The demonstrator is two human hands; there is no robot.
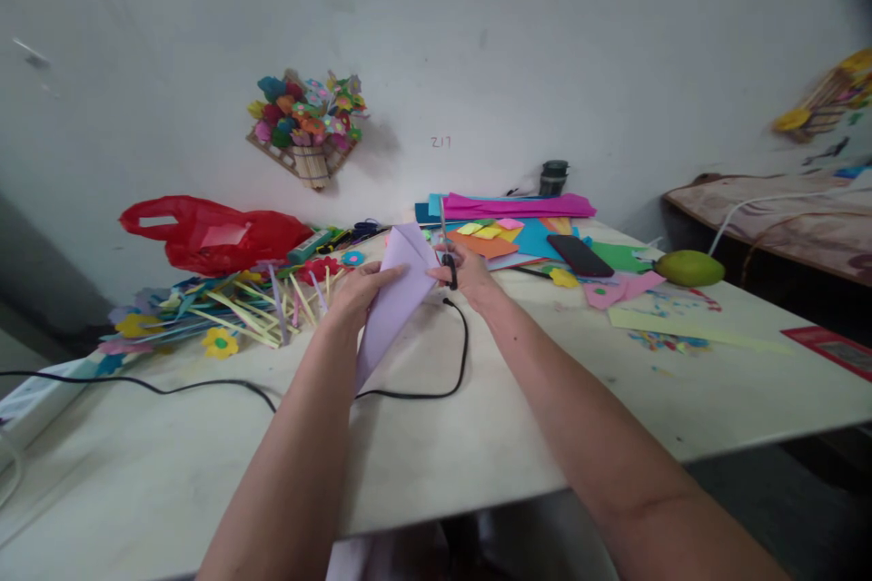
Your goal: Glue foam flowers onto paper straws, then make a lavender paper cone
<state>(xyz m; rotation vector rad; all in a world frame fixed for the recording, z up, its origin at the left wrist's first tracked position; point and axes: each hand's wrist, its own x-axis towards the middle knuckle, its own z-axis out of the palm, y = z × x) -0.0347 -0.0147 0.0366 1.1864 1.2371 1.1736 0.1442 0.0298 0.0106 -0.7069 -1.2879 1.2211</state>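
A folded sheet of lilac paper (399, 304) is held up above the table, tilted, its lower end hanging toward me. My left hand (361, 290) grips its left edge, thumb on the near face and fingers behind. My right hand (467, 272) is closed around black-handled scissors (448, 270), their blades pointing up. The thumb of that hand also touches the paper's right edge. The scissor blades stand beside the paper, not across it. The fingers behind the paper are partly hidden.
Paper strips and flowers (252, 300) pile up at left, before a red plastic bag (211, 236). Coloured sheets (538, 241), a dark phone (579, 255), a green mango-like fruit (689, 268) and paper scraps lie at right. A black cable (466, 349) crosses the white table (477, 445).
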